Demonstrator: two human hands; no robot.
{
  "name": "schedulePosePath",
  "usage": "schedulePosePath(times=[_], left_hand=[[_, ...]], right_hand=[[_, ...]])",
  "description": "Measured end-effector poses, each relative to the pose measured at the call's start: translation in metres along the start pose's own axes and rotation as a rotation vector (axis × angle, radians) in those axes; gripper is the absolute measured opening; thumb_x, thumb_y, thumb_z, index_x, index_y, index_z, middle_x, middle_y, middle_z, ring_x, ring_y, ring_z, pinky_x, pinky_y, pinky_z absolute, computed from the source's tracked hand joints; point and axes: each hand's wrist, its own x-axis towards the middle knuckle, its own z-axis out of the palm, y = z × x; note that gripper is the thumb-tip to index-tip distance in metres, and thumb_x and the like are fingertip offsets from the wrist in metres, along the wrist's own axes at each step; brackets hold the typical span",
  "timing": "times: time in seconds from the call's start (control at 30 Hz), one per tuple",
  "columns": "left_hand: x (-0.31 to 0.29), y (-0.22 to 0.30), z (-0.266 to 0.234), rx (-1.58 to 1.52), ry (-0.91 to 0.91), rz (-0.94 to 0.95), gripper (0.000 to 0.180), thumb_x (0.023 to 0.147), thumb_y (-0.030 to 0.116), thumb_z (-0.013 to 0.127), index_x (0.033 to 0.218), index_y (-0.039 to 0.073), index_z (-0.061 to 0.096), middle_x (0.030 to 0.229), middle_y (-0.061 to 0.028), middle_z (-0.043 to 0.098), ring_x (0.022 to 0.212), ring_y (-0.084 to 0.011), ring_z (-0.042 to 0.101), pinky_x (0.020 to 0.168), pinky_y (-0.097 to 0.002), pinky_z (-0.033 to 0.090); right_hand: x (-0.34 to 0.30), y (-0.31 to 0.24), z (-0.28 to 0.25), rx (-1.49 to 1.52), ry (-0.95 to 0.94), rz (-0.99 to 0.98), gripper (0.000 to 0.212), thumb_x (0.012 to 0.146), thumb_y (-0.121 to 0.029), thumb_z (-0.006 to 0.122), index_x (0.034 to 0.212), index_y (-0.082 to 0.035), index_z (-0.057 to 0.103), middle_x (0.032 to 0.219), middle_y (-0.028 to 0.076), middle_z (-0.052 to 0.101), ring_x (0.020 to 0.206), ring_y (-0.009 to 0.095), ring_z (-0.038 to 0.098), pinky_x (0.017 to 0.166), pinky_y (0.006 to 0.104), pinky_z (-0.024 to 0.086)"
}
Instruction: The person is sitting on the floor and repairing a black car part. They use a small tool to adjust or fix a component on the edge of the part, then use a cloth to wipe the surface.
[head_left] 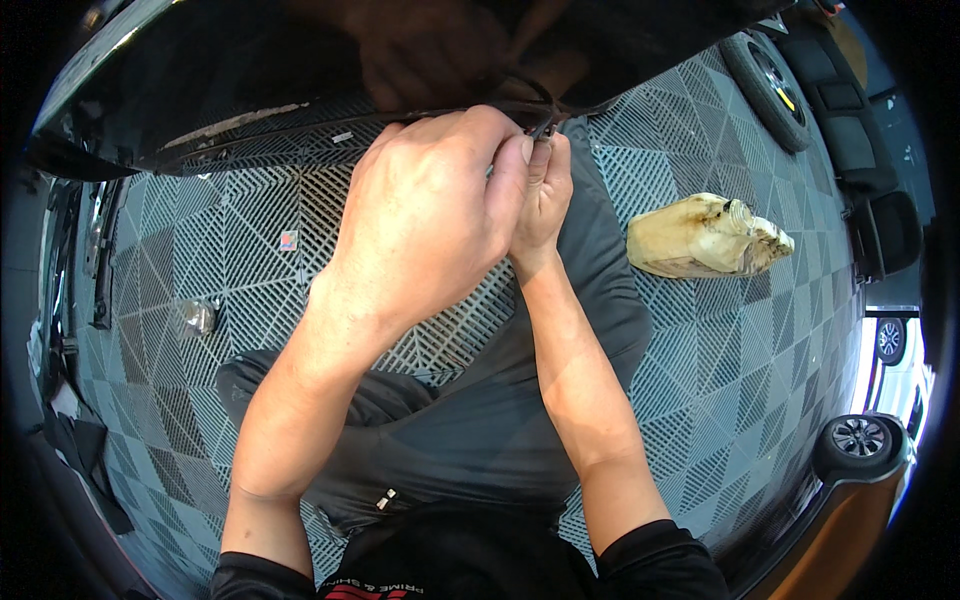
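Note:
My left hand (425, 215) and my right hand (545, 195) are raised together at the lower edge of a glossy black car body panel (300, 70). Both pinch a thin black rubber strip (540, 112) that runs along that edge and loops up by my fingertips. My left hand is in front and hides most of the right hand's fingers. My legs in dark grey trousers (480, 430) are folded beneath, on the floor.
Grey ribbed grid tiles (760, 340) cover the floor. A dirty yellowish plastic jug (705, 238) lies on its side to the right. A small crumpled bit (200, 316) and a small red tag (288, 240) lie left. A car wheel (768, 75) is upper right, another (860, 440) lower right.

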Motion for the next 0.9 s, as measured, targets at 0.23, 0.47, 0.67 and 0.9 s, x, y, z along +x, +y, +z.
schedulePosePath(times=[0.23,0.47,0.67,0.9], left_hand=[[0.0010,-0.0037,-0.0015,-0.004,0.018,0.020,0.013,0.094,0.010,0.067,0.094,-0.002,0.070,0.082,-0.0185,0.072,0.075,-0.0349,0.071,0.069,-0.0411,0.055],[0.0016,-0.0044,-0.0035,0.002,0.017,0.026,0.012,0.093,0.010,0.067,0.093,-0.002,0.070,0.080,-0.0176,0.071,0.073,-0.0341,0.071,0.067,-0.0405,0.056],[0.0020,-0.0061,-0.0051,0.003,0.008,0.031,0.012,0.092,0.009,0.067,0.092,-0.002,0.071,0.079,-0.0169,0.071,0.071,-0.0317,0.071,0.066,-0.0391,0.056],[0.0032,-0.0059,-0.0083,0.004,-0.013,0.017,0.012,0.091,0.009,0.068,0.092,-0.002,0.071,0.078,-0.0172,0.071,0.070,-0.0315,0.071,0.065,-0.0387,0.056]], right_hand=[[0.0008,-0.0023,0.0027,-0.012,0.011,-0.006,0.047,0.111,-0.047,0.046,0.101,-0.002,0.058,0.084,0.005,0.057,0.076,0.016,0.054,0.070,0.0318,0.046],[0.0011,-0.0049,0.0041,-0.024,0.013,-0.010,0.047,0.110,-0.048,0.046,0.102,-0.003,0.058,0.084,0.005,0.057,0.076,0.015,0.054,0.070,0.0310,0.047],[0.0018,-0.0030,0.0040,0.021,-0.001,-0.010,0.046,0.110,-0.048,0.047,0.103,-0.004,0.058,0.084,0.004,0.057,0.076,0.014,0.053,0.069,0.0299,0.047],[0.0031,-0.0049,0.0067,0.021,0.015,-0.016,0.045,0.111,-0.047,0.047,0.103,-0.004,0.058,0.084,0.003,0.058,0.076,0.013,0.053,0.069,0.0293,0.046]])
